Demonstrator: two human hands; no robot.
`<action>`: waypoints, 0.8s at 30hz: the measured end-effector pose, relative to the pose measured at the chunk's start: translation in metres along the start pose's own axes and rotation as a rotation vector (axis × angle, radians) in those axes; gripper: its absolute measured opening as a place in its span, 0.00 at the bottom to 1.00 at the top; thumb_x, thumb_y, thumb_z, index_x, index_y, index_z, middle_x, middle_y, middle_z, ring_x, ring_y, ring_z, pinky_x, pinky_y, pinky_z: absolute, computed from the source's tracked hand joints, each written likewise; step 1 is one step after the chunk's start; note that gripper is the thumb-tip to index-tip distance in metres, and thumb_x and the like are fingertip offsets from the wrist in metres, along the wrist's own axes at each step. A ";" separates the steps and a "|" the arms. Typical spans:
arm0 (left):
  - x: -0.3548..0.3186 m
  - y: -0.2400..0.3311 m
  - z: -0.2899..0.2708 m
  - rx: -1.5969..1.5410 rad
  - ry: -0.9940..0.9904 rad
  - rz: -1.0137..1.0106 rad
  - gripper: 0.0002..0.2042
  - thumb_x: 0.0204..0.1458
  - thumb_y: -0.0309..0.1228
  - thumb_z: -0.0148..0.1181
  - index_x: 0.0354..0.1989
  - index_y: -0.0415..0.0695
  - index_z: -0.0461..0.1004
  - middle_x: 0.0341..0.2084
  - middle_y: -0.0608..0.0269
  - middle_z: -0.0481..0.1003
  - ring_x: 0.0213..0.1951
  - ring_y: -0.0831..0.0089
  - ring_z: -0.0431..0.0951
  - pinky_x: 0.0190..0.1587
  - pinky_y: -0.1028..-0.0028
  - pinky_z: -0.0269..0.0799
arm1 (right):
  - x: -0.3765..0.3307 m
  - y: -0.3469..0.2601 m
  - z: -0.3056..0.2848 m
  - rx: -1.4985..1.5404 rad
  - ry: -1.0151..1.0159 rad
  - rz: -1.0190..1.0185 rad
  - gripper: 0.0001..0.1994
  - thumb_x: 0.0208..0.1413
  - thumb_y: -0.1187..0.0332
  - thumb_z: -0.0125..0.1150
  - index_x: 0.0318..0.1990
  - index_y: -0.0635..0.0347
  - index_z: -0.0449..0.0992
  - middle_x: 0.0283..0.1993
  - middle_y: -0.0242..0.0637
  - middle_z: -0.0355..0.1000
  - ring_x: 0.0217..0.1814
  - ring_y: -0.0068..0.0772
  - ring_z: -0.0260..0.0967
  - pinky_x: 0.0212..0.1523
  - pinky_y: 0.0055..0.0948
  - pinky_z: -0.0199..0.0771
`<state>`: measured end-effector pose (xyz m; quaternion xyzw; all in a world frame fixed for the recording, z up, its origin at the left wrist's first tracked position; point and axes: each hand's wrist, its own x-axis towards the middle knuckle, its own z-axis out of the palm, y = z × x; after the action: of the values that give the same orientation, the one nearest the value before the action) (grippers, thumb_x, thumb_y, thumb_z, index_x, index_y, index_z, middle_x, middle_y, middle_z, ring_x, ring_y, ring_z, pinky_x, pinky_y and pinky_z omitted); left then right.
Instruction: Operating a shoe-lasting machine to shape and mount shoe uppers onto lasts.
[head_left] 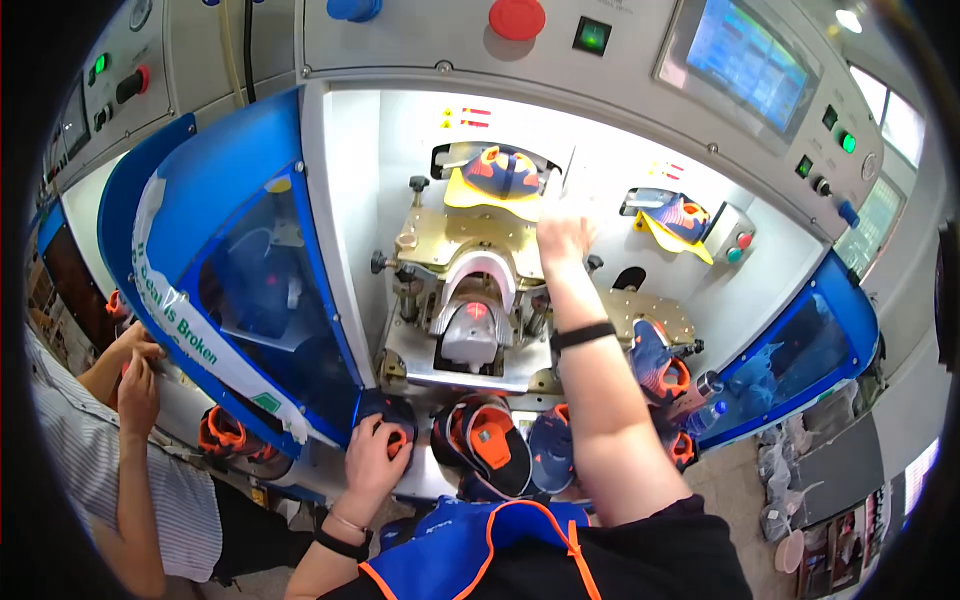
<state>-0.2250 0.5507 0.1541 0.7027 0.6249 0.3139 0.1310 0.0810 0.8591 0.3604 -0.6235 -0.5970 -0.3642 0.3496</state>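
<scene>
My left hand (375,457) is closed on a dark navy shoe upper (398,408) with an orange lining, at the front ledge of the machine. My right hand (566,232) reaches up into the lit bay, beside a navy and orange shoe upper (500,172) stretched over a yellow-edged form on the back wall. Glare washes out its fingers, so I cannot tell whether they touch anything. Below that hand stands a brass-coloured clamp plate (470,232) with a grey metal last-shaped mould (470,333). Another upper (680,218) sits on a second yellow-edged form at the right.
Several navy and orange shoes, one a shoe (490,440) with an orange insert, line the ledge. A blue-framed door (270,270) swings out at left; another blue-framed panel (795,350) is at right. A bottle (705,415) stands right. A co-worker's hands (135,375) are at far left.
</scene>
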 end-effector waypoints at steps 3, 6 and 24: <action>0.000 -0.010 0.005 -0.059 -0.027 -0.032 0.17 0.48 0.37 0.72 0.46 0.45 0.81 0.56 0.48 0.73 0.57 0.47 0.74 0.57 0.55 0.73 | -0.022 0.021 0.003 -0.043 0.110 -0.025 0.25 0.65 0.50 0.60 0.50 0.68 0.78 0.49 0.58 0.77 0.50 0.58 0.75 0.55 0.49 0.73; 0.009 -0.009 0.011 -0.101 0.010 0.020 0.16 0.48 0.37 0.72 0.45 0.45 0.81 0.55 0.48 0.73 0.56 0.47 0.75 0.57 0.55 0.73 | -0.022 0.021 -0.005 0.108 0.403 0.077 0.25 0.65 0.53 0.61 0.56 0.68 0.76 0.51 0.58 0.76 0.51 0.58 0.74 0.55 0.49 0.73; 0.050 0.047 0.001 -1.313 -0.532 -0.255 0.29 0.70 0.48 0.54 0.70 0.41 0.59 0.61 0.51 0.74 0.50 0.57 0.85 0.54 0.64 0.80 | -0.168 -0.044 -0.156 0.567 -0.312 -0.218 0.10 0.55 0.66 0.69 0.37 0.55 0.73 0.35 0.42 0.72 0.38 0.52 0.72 0.38 0.47 0.72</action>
<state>-0.1858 0.5899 0.1938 0.4532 0.3314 0.4251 0.7100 0.0281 0.6426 0.2905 -0.4824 -0.7839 -0.1193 0.3723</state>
